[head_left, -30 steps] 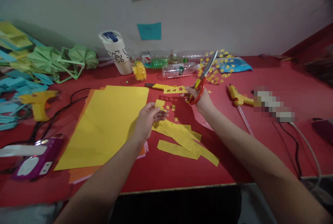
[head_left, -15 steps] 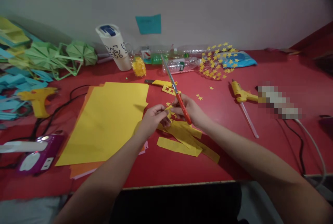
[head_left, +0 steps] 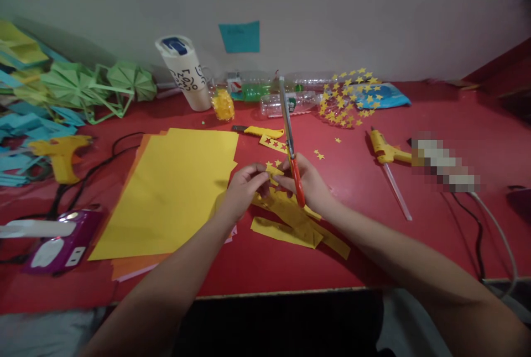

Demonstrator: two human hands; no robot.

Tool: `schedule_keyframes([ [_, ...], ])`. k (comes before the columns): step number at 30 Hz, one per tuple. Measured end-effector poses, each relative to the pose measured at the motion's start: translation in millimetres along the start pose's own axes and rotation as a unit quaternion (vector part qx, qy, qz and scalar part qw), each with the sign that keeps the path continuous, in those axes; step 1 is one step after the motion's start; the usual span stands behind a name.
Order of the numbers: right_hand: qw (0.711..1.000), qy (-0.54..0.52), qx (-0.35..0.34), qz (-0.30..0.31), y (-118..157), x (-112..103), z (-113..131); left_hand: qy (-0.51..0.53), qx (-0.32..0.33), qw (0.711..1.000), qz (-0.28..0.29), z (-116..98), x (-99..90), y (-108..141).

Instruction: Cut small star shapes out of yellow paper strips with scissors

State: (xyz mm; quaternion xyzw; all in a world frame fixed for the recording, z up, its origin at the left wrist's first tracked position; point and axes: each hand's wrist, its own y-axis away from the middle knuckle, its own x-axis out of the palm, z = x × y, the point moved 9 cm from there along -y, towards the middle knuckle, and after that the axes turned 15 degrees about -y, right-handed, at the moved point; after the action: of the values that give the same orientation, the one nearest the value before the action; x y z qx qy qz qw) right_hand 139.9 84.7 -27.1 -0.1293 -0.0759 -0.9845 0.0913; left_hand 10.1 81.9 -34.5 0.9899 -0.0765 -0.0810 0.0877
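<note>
My left hand (head_left: 248, 187) pinches a small piece of yellow paper (head_left: 272, 173) between thumb and fingers. Opposite it, my right hand (head_left: 306, 183) has red-handled scissors (head_left: 291, 147) hooked in its fingers, blades pointing up and away. The right fingertips also reach the small paper piece. Beneath both hands lie several yellow paper strips (head_left: 286, 231), partly hidden by them. Just beyond are loose yellow stars (head_left: 318, 155), a strip with star-shaped holes (head_left: 271, 142) and a yellow utility knife (head_left: 258, 131).
Yellow sheets (head_left: 174, 191) are stacked to the left, over orange ones. Yellow glue guns lie on the left (head_left: 62, 155) and right (head_left: 385, 150). A white tumbler (head_left: 186, 78), plastic bottles (head_left: 274, 104) and a star-covered clear piece (head_left: 348, 97) stand along the wall.
The scissors have swung more upright, their tips moving right. The star-shaped cutouts in the held paper no longer show clearly. Both hands stay close together over the strips.
</note>
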Motion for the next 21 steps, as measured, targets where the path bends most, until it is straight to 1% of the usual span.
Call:
schedule_keyframes([
  [2, 1.0, -0.001, -0.023, -0.01, 1, -1, 1, -0.019, 0.011, 1.0, 0.005, -4, 1.0, 1],
  [4, 0.999, -0.008, -0.042, -0.012, 1, -1, 2, -0.029, 0.01, 0.999, 0.024, -4, 5.0, 3],
  [7, 0.998, -0.009, -0.059, -0.018, 3, -1, 4, -0.008, -0.021, 0.998, 0.064, 2, 14.2, 5],
  [9, 0.998, -0.01, -0.06, -0.02, 3, -2, 8, 0.006, -0.036, 0.997, 0.069, 4, 15.8, 4],
  [12, 0.999, 0.028, -0.045, -0.01, 4, -5, 15, 0.012, -0.025, 0.999, 0.025, 2, 5.0, 1],
  [14, 0.994, 0.104, -0.019, 0.026, 5, -6, 18, 0.017, -0.01, 1.0, -0.021, -2, -7.1, -2],
  [16, 0.982, 0.178, -0.01, 0.064, 8, -9, 22, 0.022, 0.007, 0.998, -0.064, -6, -18.5, -4],
  [18, 0.97, 0.229, 0.007, 0.085, 10, -15, 22, 0.021, 0.028, 0.996, -0.083, -9, -24.7, -4],
  [19, 0.966, 0.24, 0.02, 0.097, 12, -17, 20, 0.016, 0.038, 0.995, -0.086, -11, -26.1, -3],
  [21, 0.958, 0.245, 0.041, 0.141, 15, -15, 17, 0.003, 0.051, 0.995, -0.087, -13, -27.2, -2],
])
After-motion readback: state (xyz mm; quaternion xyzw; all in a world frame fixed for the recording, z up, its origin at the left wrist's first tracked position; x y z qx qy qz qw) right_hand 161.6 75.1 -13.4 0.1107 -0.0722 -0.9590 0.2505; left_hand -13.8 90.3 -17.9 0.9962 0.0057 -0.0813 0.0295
